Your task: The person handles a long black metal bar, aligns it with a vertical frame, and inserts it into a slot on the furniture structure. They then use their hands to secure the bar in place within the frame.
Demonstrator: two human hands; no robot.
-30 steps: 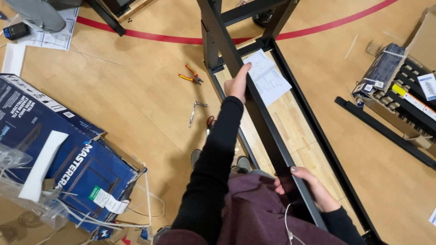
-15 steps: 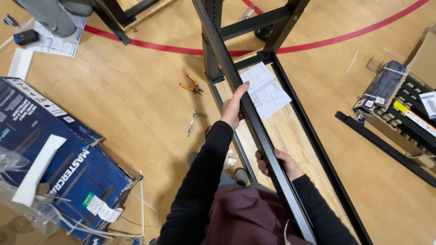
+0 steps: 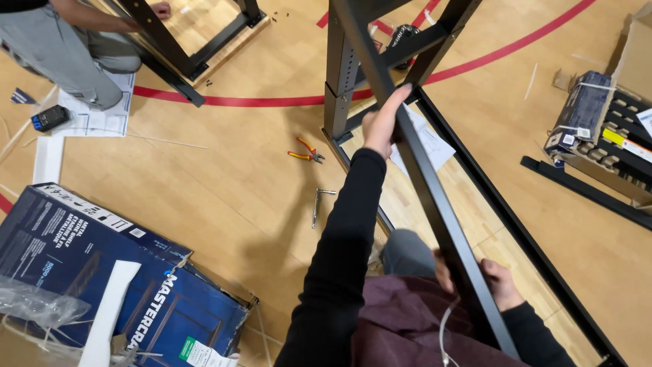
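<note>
Black steel beam (image 3: 435, 204) is gripped by left hand (image 3: 382, 122) and right hand (image 3: 499, 282); a slackened grip could drop it onto pliers (image 3: 305, 151).

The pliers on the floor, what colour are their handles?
The pliers have orange-red and yellow handles, seen best in the head view, lying on the wooden floor.

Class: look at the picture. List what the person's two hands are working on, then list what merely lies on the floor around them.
In hand:
left hand and right hand, both gripping the black rail of the black frame.

Lying about:
pliers, wrench, paper sheet, blue box, foam strip, open carton.
</note>
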